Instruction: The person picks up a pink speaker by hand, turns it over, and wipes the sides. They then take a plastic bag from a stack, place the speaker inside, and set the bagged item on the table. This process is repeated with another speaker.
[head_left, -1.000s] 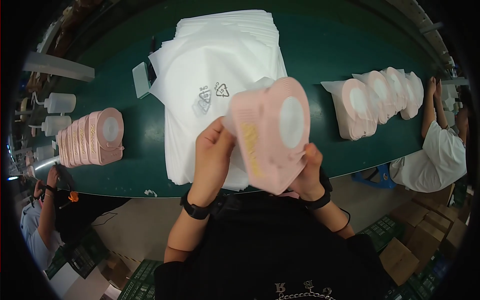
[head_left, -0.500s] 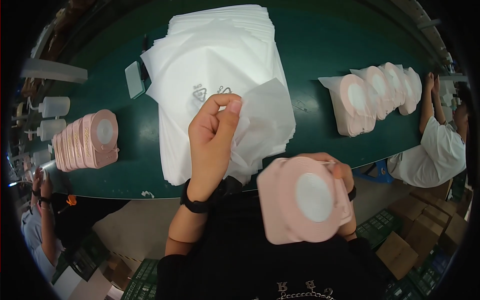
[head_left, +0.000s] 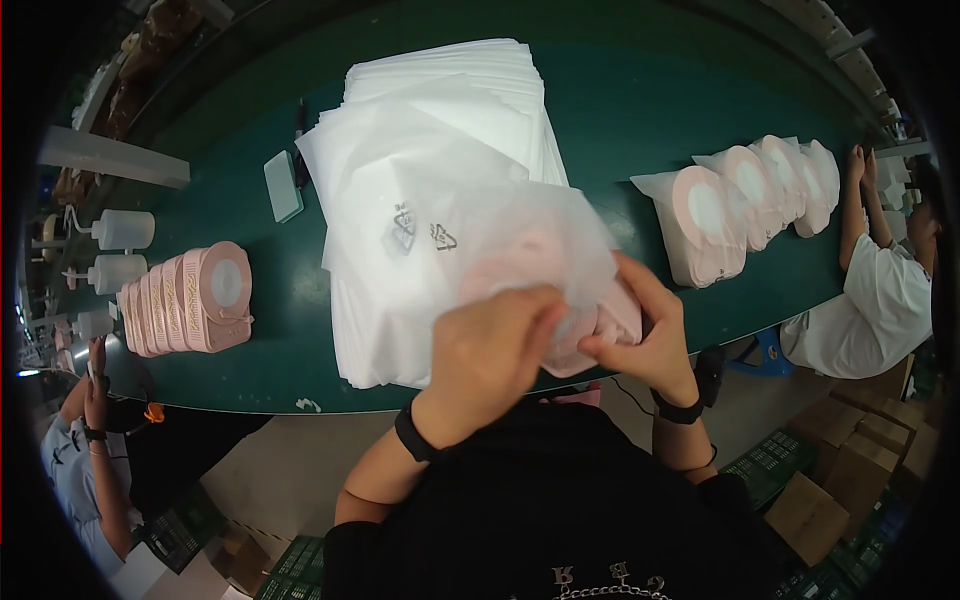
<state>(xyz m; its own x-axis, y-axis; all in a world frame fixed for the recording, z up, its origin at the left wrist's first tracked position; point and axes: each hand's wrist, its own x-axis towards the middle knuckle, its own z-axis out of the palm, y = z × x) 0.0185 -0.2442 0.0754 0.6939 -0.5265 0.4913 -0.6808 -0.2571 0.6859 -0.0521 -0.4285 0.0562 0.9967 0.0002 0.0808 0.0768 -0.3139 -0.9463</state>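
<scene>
My right hand grips a pink rounded device, most of which lies inside a translucent white bag and shows through it. My left hand is closed at the bag's near edge, pinching it, with its fingertips partly hidden. Under both hands is a tall, unevenly fanned stack of white bags, the upper ones marked with dark printed symbols.
At left on the green table stands a row of unbagged pink devices; at right are several bagged ones. A pale green block lies beside a dark pen. Co-workers sit at both sides.
My right hand has carried the pink device from near my body up to the stack and into the bag. The left hand has lowered and moved right, keeping hold of the bag.
</scene>
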